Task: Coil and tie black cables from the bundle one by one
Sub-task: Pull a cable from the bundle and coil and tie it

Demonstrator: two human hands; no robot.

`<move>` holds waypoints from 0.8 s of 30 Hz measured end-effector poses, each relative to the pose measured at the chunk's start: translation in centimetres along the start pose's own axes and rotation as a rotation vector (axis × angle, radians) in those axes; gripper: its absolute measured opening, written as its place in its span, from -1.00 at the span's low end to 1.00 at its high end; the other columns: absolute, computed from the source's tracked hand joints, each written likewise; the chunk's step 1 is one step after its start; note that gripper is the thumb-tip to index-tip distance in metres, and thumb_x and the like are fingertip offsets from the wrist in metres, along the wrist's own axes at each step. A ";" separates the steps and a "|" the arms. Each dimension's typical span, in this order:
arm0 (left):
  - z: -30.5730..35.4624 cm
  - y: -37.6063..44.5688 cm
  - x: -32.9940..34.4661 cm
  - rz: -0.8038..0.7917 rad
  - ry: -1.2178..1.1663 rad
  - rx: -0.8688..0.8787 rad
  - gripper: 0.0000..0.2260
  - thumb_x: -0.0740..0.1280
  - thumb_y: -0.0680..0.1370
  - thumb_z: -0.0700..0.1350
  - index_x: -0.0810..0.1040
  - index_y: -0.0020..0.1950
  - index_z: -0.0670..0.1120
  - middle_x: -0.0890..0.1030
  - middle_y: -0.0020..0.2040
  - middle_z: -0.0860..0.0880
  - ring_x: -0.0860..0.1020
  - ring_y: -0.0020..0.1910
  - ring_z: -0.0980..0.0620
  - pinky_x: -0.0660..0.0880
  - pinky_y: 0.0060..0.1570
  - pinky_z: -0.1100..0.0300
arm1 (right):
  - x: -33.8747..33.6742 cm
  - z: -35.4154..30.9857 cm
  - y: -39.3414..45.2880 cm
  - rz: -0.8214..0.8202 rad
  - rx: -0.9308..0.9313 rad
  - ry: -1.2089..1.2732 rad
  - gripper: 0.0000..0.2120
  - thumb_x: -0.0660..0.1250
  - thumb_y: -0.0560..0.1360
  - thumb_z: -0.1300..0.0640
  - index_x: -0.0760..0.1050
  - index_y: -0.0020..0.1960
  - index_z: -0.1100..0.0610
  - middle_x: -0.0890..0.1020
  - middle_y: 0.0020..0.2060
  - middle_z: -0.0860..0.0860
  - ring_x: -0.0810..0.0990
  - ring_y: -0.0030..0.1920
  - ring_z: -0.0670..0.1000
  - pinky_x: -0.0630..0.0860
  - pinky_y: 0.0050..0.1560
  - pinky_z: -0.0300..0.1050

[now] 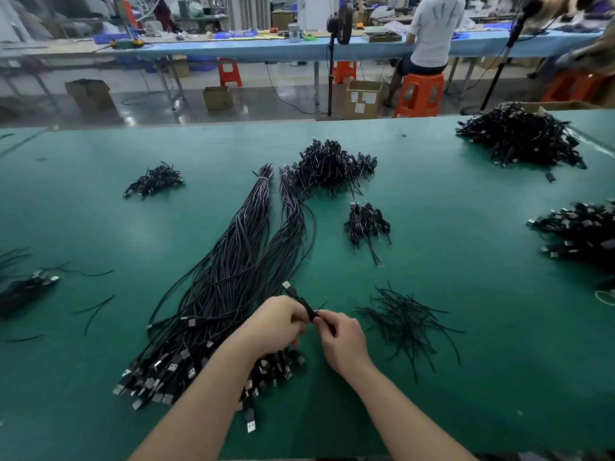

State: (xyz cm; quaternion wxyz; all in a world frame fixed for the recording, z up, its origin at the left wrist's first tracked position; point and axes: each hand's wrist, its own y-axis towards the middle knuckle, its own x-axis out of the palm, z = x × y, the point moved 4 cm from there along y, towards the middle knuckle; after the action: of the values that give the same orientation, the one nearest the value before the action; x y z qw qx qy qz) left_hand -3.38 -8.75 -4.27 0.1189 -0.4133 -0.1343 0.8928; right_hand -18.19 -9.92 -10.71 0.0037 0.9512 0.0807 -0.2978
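Head view: left hand (276,322) and right hand (342,339) meet at lower centre, both pinching one coiled cable (304,302), apparently mid-tie. Finished coils (332,168) are heaped near the top centre — yet the loose bundle (233,277), centre-left, looks mostly untouched.

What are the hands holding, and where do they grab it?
Both hold one coiled cable. The left hand grips its lower part; the right hand pinches a thin tie at its middle.
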 end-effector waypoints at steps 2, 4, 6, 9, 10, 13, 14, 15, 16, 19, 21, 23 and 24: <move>0.4 -0.3 -0.1 0.076 0.137 0.095 -0.87 0.36 0.58 -0.12 0.71 -0.04 0.04 0.66 -0.35 0.06 0.62 -0.36 0.17 0.58 -0.22 0.23 | 0.0 0.2 0.3 -0.092 0.010 0.060 -0.80 0.29 0.62 0.06 0.67 0.13 -0.02 0.68 -0.05 -0.01 0.56 0.07 0.12 0.51 0.12 0.02; 0.6 -0.4 0.1 0.192 0.323 0.164 -0.88 0.36 0.59 0.00 0.70 -0.02 0.08 0.65 -0.27 0.10 0.62 -0.23 0.12 0.57 -0.12 0.16 | -0.3 0.0 0.3 -0.141 0.016 0.171 -0.81 0.30 0.62 0.12 0.69 0.09 0.01 0.72 -0.08 0.00 0.61 0.02 0.13 0.54 0.10 0.05; 1.2 -0.4 0.4 0.317 0.505 0.228 -0.84 0.32 0.61 0.08 0.68 0.03 0.08 0.64 -0.13 0.08 0.61 -0.11 0.05 0.53 -0.10 0.13 | -0.6 -0.2 0.2 -0.162 0.029 0.266 -0.81 0.29 0.62 0.17 0.69 0.01 0.04 0.71 -0.17 0.02 0.60 -0.15 0.10 0.52 -0.05 0.02; 2.3 -1.1 0.9 0.524 0.690 0.396 -0.76 0.59 0.38 0.05 0.59 -0.23 -0.04 0.57 -0.26 0.04 0.58 -0.26 0.00 0.50 -0.27 0.15 | -0.8 -0.4 0.0 -0.204 0.049 0.364 -0.79 0.27 0.63 0.22 0.67 -0.07 0.08 0.54 -0.37 -0.03 0.38 -0.31 0.01 0.32 -0.24 -0.11; 2.6 -1.5 0.9 0.587 0.685 0.438 -0.66 0.66 0.27 0.03 0.53 -0.28 -0.05 0.54 -0.29 0.03 0.56 -0.28 -0.01 0.50 -0.28 0.14 | -0.9 -0.5 -0.1 -0.222 0.052 0.386 -0.77 0.27 0.63 0.22 0.67 -0.08 0.07 0.49 -0.40 -0.08 0.34 -0.33 -0.02 0.28 -0.29 -0.15; 2.5 -1.7 0.9 0.635 0.695 0.485 -0.63 0.64 0.27 0.00 0.59 -0.05 -0.07 0.62 0.05 -0.04 0.55 0.15 -0.11 0.42 0.15 0.02 | -1.3 -0.7 -0.2 -0.290 0.045 0.404 -0.77 0.25 0.65 0.23 0.67 -0.02 0.10 0.47 -0.35 0.00 0.30 -0.29 0.02 0.24 -0.28 -0.12; 2.3 -1.5 0.9 0.593 0.721 0.515 -0.62 0.61 0.31 -0.01 0.63 0.06 -0.08 0.62 0.20 -0.05 0.50 0.34 -0.14 0.33 0.33 -0.04 | -1.4 -0.6 -0.2 -0.311 0.041 0.403 -0.78 0.25 0.65 0.23 0.67 0.00 0.13 0.49 -0.30 0.04 0.31 -0.26 0.03 0.24 -0.23 -0.11; 2.2 -1.2 0.9 0.536 0.731 0.534 -0.63 0.58 0.37 -0.01 0.65 0.12 -0.08 0.61 0.28 -0.03 0.44 0.44 -0.12 0.21 0.48 -0.07 | -1.4 -0.6 -0.2 -0.328 0.035 0.391 -0.80 0.25 0.65 0.23 0.66 0.02 0.16 0.50 -0.28 0.04 0.33 -0.24 0.03 0.25 -0.18 -0.11; 2.0 -0.9 0.8 0.471 0.712 0.532 -0.67 0.53 0.43 0.02 0.67 0.15 -0.06 0.62 0.29 0.01 0.41 0.47 -0.05 0.09 0.56 -0.06 | -1.4 -0.5 -0.2 -0.344 0.026 0.373 -0.80 0.25 0.65 0.21 0.66 0.03 0.17 0.49 -0.28 0.02 0.34 -0.23 0.01 0.26 -0.16 -0.11; 1.1 -0.1 0.3 0.305 0.551 0.394 -0.79 0.38 0.56 0.11 0.69 0.09 0.05 0.69 0.07 0.14 0.55 0.21 0.15 0.06 0.54 0.08 | -1.3 -0.5 -0.2 -0.365 -0.021 0.264 -0.80 0.24 0.65 0.12 0.62 -0.05 0.07 0.44 -0.34 -0.05 0.33 -0.26 -0.02 0.27 -0.17 -0.09; 0.6 -0.3 0.1 0.335 0.438 0.335 -0.83 0.37 0.56 0.12 0.71 0.01 0.10 0.70 -0.09 0.15 0.57 -0.02 0.13 0.31 0.32 0.14 | -1.2 -0.4 -0.2 -0.346 -0.055 0.174 -0.79 0.23 0.65 0.05 0.60 -0.08 0.00 0.48 -0.31 -0.03 0.38 -0.23 -0.02 0.33 -0.15 -0.06; 0.2 -0.5 -0.1 0.350 0.325 0.248 -0.86 0.41 0.52 0.13 0.71 -0.06 0.11 0.68 -0.21 0.14 0.56 -0.16 0.12 0.45 -0.04 0.18 | -1.1 -0.2 0.0 -0.320 -0.074 0.074 -0.79 0.21 0.65 -0.02 0.61 -0.03 -0.07 0.58 -0.21 -0.01 0.47 -0.14 -0.01 0.42 -0.06 -0.05; 0.1 -0.5 -0.1 0.342 0.307 0.191 -0.86 0.42 0.51 0.14 0.70 -0.09 0.11 0.66 -0.25 0.15 0.55 -0.20 0.14 0.44 -0.17 0.20 | -0.9 0.0 0.1 -0.305 -0.081 0.011 -0.78 0.20 0.66 -0.05 0.62 0.00 -0.09 0.61 -0.14 0.00 0.49 -0.05 0.01 0.45 0.03 -0.02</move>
State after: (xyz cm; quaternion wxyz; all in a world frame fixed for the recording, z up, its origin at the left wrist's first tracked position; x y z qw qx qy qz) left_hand -3.38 -8.31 -3.94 0.0234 -0.5478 0.0422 0.8352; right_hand -18.91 -10.12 -10.23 -0.0037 0.9286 0.2361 -0.2861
